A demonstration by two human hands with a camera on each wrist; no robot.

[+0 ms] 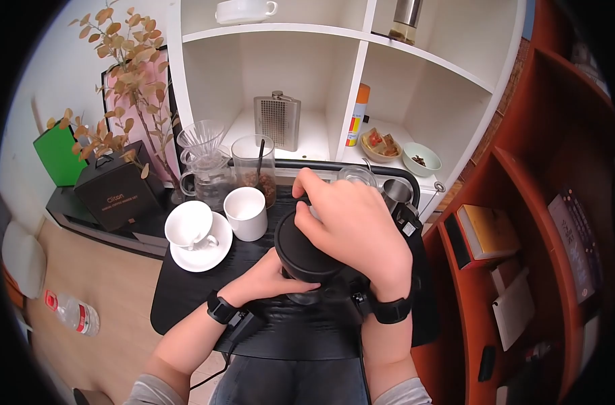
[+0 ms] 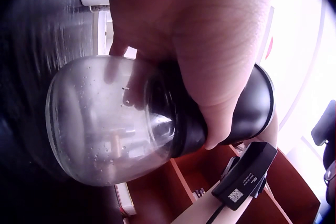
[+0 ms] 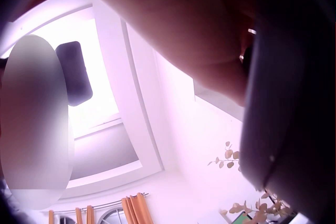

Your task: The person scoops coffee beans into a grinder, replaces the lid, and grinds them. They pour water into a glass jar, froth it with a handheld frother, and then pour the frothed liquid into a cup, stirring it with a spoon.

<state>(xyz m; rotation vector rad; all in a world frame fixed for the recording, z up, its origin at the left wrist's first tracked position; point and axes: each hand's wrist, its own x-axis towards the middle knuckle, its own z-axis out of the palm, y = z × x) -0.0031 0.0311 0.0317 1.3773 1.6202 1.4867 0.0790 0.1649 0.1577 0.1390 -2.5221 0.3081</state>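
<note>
Left hand (image 1: 270, 275) is wrapped round the black neck (image 2: 186, 124) of the glass jar (image 2: 105, 124), thumb on one side, fingers on the other. Right hand (image 1: 354, 223) is bent over the jar's black top (image 1: 304, 246), fingers curled; can't tell what, if anything, they pinch, b/c my palm & knuckles hide it. So the jar's right in front of me, btwn both hands, over the black table (image 1: 273, 327); can't tell if its base touches. Glass is see-through w/ a few drops or specks on it. Just past it, L side: white mug (image 1: 246, 219) upright, & next to it a white cup (image 1: 188, 224) tipped over on its saucer (image 1: 209, 262). Behind those, a tall glass (image 1: 267, 162) w/ brown bits & a black stick, beside a clear dripper (image 1: 202, 138) on a glass pot (image 1: 209, 185). Metal cup (image 1: 396, 192) is near the table's far R corner. Farther back, the white shelf (image 1: 287, 30) has a metal flask (image 1: 277, 125), an orange-capped can (image 1: 356, 118) & 2 small bowls, one tan (image 1: 381, 154), one pale green (image 1: 422, 169). Off L, a black box (image 1: 118, 192) sits by dried-leaf branches (image 1: 138, 88).
</note>
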